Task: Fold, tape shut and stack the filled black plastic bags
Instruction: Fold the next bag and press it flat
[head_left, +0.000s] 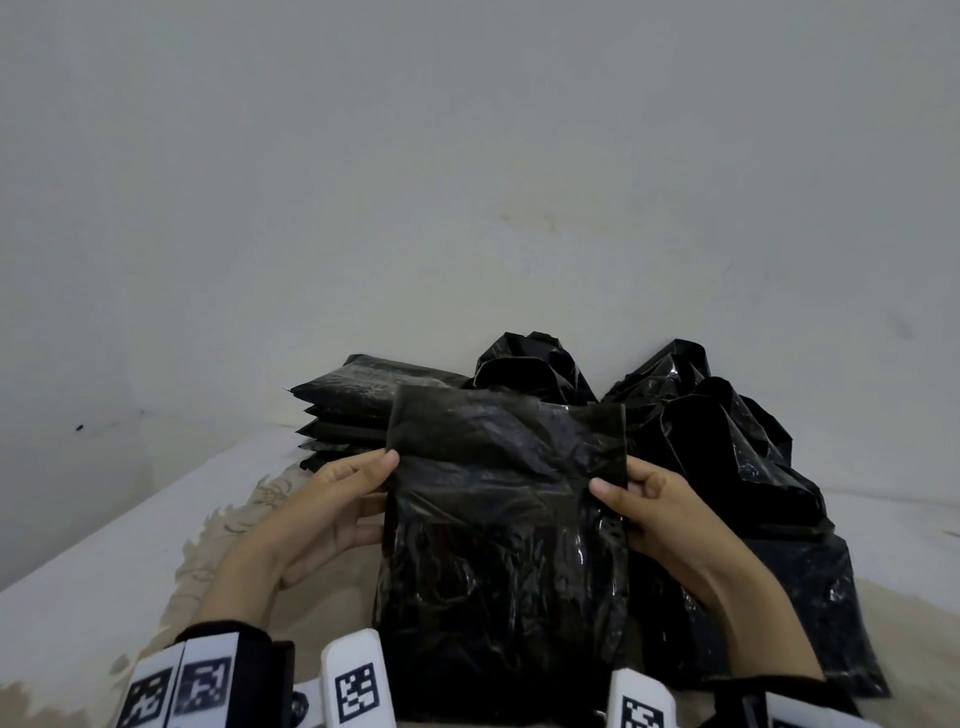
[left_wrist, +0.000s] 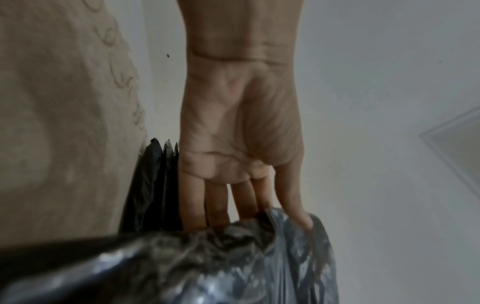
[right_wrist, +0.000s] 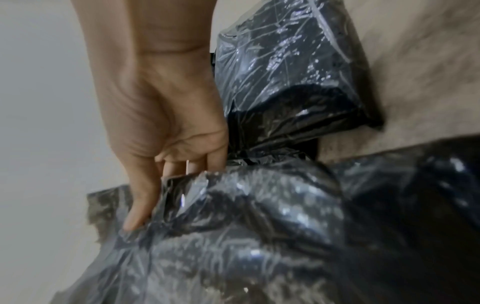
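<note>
A filled black plastic bag (head_left: 498, 561) stands upright in front of me, its empty top flap (head_left: 498, 431) sticking up. My left hand (head_left: 332, 504) pinches its left edge, thumb in front and fingers behind. My right hand (head_left: 660, 514) pinches the right edge the same way. In the left wrist view the left hand (left_wrist: 241, 164) has its fingers behind the crinkled bag (left_wrist: 233, 263). In the right wrist view the right hand (right_wrist: 161, 131) has its thumb pressed on the bag (right_wrist: 233, 236). A stack of flat folded bags (head_left: 353, 410) lies at the back left.
Loose filled black bags (head_left: 727, 467) are heaped at the back right against the pale wall; one (right_wrist: 291, 67) shows behind my right hand. Everything sits on a beige patterned cloth (head_left: 228, 551) over a white surface (head_left: 78, 561). The folded stack (left_wrist: 153, 185) shows beside my left hand.
</note>
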